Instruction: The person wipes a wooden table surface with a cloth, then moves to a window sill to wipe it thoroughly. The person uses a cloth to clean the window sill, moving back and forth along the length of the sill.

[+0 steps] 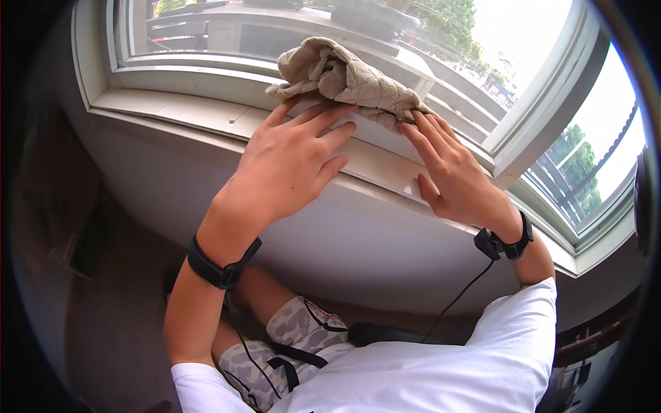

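A beige quilted towel [356, 82], loosely folded and bunched, rests at the bottom of the window, against the lower frame. My left hand [289, 155] reaches over the sill with its fingers spread and thumb free. Its fingertips meet the towel's lower edge, and some are hidden there. At the towel's right end, the fingertips of my right hand [452, 165] touch the cloth, its thumb held apart below. Neither hand is closed around the towel. Black straps circle both wrists, and the right one [503, 242] carries a small device with a cable.
The pale windowsill [196, 114] runs under both hands, with a raised strip along its left part. Glass [248, 31] lies beyond, showing a railing and trees outside. A window post [542, 103] stands at right. A white wall [330, 248] drops below the sill.
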### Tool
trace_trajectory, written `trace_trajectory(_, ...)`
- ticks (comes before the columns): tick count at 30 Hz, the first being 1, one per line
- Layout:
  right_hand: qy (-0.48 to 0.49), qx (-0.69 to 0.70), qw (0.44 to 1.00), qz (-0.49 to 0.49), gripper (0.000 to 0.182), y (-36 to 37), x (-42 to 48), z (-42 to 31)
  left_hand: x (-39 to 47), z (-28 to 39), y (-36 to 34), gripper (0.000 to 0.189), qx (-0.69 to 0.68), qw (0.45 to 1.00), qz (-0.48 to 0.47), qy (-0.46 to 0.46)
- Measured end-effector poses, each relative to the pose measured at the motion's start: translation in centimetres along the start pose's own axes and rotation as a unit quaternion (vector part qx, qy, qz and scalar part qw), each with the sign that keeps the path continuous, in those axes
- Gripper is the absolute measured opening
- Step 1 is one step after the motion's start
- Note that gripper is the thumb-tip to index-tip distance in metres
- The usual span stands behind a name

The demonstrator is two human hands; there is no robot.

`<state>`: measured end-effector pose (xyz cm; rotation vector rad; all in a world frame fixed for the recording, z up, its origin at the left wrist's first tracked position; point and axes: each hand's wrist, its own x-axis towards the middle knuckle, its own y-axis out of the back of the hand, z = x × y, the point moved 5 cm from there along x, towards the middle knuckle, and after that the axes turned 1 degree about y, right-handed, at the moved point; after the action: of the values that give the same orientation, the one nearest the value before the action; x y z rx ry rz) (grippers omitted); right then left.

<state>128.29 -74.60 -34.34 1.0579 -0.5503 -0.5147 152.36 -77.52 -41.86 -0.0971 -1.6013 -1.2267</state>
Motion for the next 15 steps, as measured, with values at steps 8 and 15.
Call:
trace_trajectory(8,0.064,-0.020,0.995,-0.075,0.111,-2.7,11.8,-3.2,-8.1,-9.4,-1.4,0.044,-0.025,0.981,0.169,0.090)
trace_trajectory(15,-0.029,-0.019,0.991,-0.133,0.108,-2.2,17.2,-7.0,-8.2,-9.0,-2.7,0.042,-0.102,0.953,0.281,0.055)
